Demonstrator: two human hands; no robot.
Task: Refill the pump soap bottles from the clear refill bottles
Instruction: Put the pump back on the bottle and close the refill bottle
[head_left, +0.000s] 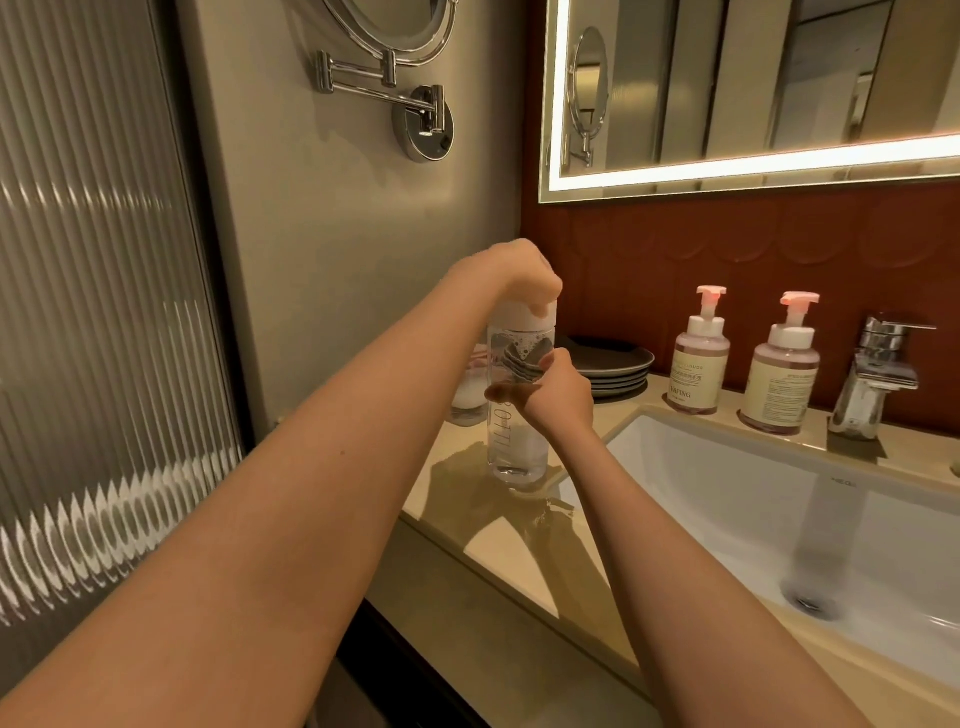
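A tall clear refill bottle (514, 447) with a white cap stands upright on the beige counter (498, 540), left of the sink. My left hand (519, 275) grips the white cap from above. My right hand (556, 395) wraps round the bottle's middle. Foamy liquid shows inside it near the top. Two pump soap bottles stand behind the basin: one (698, 358) nearer the middle, the other (782, 369) beside the tap. Both have pink pump heads and cream labels. A second clear bottle (467, 400) sits partly hidden behind the held one.
A stack of dark plates (618, 366) sits in the back corner. The white basin (779, 519) fills the right side, with a chrome tap (878, 374) behind it. A swing-arm mirror (410, 104) hangs on the left wall, ribbed glass (93, 312) beside it.
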